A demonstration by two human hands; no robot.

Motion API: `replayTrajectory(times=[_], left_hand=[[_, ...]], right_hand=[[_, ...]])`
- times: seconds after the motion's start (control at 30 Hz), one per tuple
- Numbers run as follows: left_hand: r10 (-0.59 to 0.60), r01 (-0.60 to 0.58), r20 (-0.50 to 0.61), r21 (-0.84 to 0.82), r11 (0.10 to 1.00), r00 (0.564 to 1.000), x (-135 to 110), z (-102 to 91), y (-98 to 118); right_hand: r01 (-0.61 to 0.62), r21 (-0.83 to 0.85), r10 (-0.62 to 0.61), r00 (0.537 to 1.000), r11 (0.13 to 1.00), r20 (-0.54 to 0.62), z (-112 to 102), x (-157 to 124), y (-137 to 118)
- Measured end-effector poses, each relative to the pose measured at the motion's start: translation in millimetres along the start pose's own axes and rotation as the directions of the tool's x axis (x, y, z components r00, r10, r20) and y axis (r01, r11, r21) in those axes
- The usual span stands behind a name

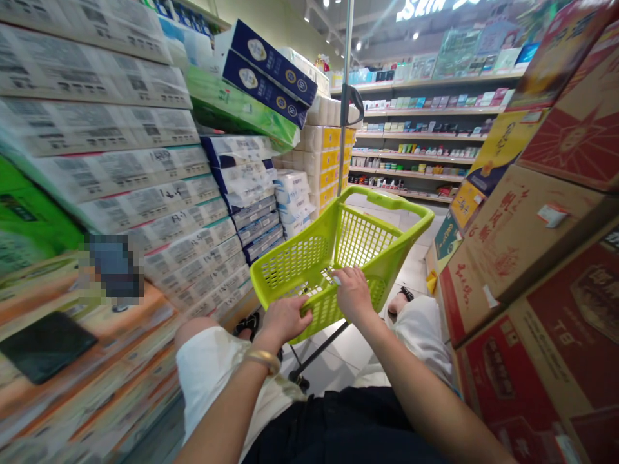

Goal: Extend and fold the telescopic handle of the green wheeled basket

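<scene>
Fingers of our left hand [286,318] and right hand [354,294] clamp the near rim [322,298] of the green trolley [367,238]; we seem to be steadying it, and rolling it would call for even pressure.

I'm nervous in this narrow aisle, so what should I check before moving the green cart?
1. Left hand on the green basket's near rim: ok.
2. Right hand on that rim: ok.
3. Dark blue packs lying level on the green packs: not ok, they look tilted.
4. Wheels unobstructed: cannot tell, mostly hidden.
5. Black flat object apart from the basket: ok.
</scene>
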State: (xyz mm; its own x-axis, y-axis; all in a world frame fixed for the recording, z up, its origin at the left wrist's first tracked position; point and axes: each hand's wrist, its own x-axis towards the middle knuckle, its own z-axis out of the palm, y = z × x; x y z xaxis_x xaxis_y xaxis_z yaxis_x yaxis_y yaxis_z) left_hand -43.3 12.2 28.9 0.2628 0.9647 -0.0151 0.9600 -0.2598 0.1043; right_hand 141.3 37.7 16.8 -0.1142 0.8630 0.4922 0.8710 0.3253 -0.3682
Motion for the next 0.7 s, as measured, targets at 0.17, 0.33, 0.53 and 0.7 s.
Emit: replayTrajectory(times=[0.17,0.33,0.53,0.7], left_hand=[[-0.015,0.015,0.009,0.0,1.0,1.0,0.7,1.4,1.7],[-0.006,0.006,0.014,0.001,1.0,1.0,0.0,0.4,1.1],[-0.01,0.01,0.019,0.006,1.0,1.0,2.4,1.1,2.9],[-0.032,0.032,0.023,0.011,0.999,0.999,0.9,1.2,3.8]], right_hand=[[0.173,0.056,-0.174,0.984,0.983,0.032,23.2,-16.4,-34.6],[0.142,0.043,-0.143,0.989,0.989,0.029,13.0,-11.0,-19.8],[0.047,0.0,-0.047,0.998,0.999,0.03,10.6,-7.9,-18.2],[0.188,0.068,-0.193,0.979,0.98,0.07,19.1,-18.8,-36.0]])
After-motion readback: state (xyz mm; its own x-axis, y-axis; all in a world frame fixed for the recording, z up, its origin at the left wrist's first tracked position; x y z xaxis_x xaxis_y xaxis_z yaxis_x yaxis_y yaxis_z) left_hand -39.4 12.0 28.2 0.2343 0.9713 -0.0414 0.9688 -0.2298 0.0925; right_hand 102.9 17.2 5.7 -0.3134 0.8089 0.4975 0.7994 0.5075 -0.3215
